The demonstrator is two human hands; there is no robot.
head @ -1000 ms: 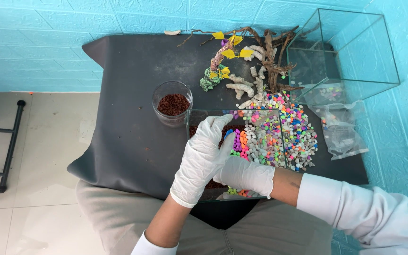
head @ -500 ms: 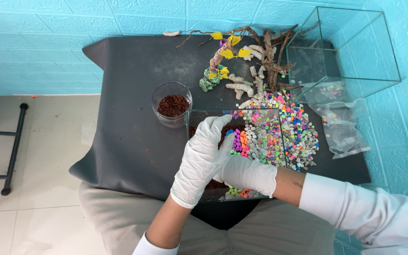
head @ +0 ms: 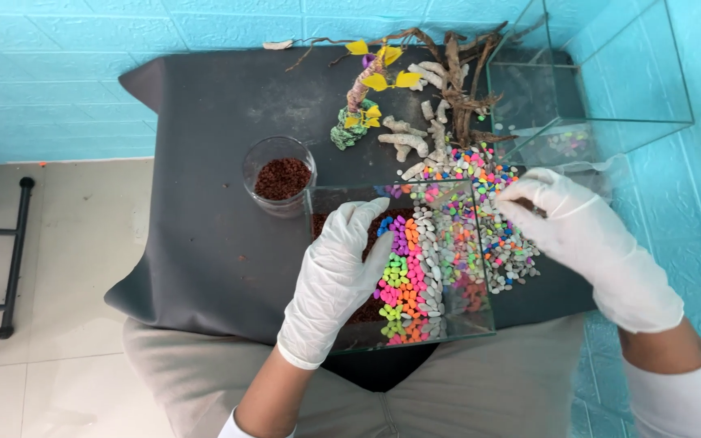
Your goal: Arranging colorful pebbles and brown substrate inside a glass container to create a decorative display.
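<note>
A small glass tank (head: 485, 323) sits at the near edge of a dark-covered table (head: 204, 162). Inside it lie brown soil (head: 361, 312) on the left, bright coloured pebbles (head: 403, 280) in the middle and a strip of white-grey pebbles (head: 432, 272). My left hand (head: 330, 276), in a white glove, lies flat inside the tank on the soil, fingers spread, touching the coloured pebbles. My gloved right hand (head: 586, 235) is outside the tank, fingertips curled down over a loose pile of mixed pebbles (head: 505, 255). Whether it holds any is hidden.
A round glass jar of brown soil (head: 281, 174) stands left of the tank. Behind it lie driftwood (head: 456, 73), white coral pieces (head: 399, 142) and a fake plant with yellow leaves (head: 363, 97). A larger glass tank (head: 602, 73) fills the back right. A black stand (head: 14, 251) rests on the floor.
My right hand has come out of the small tank and moved right, over the loose pebble pile. The left hand stays on the soil. The coloured pebbles in the tank now show.
</note>
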